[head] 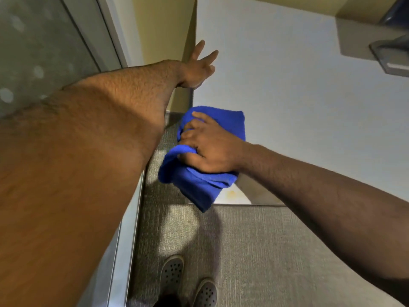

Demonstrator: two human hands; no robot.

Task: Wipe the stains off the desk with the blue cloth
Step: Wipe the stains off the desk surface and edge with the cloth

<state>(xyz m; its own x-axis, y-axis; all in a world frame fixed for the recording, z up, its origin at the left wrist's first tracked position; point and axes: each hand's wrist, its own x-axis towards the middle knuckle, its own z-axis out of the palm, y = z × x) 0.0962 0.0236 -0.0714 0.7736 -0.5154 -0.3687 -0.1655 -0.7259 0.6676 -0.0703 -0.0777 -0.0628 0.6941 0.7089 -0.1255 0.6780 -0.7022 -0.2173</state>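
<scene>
The white desk (298, 89) fills the upper right of the head view. My right hand (210, 147) is shut on the folded blue cloth (199, 185), pressing it on the desk's near left corner, part of the cloth hanging past the edge. A faint yellowish stain (232, 192) shows on the desk just beside the cloth, near the front edge. My left hand (199, 67) rests with fingers spread on the desk's left edge, further back, holding nothing.
A grey metal object (389, 56) sits at the desk's far right. A yellow wall panel (163, 29) and a frosted glass partition (39, 52) stand on the left. Grey carpet (254, 251) and my two shoes (188, 282) are below.
</scene>
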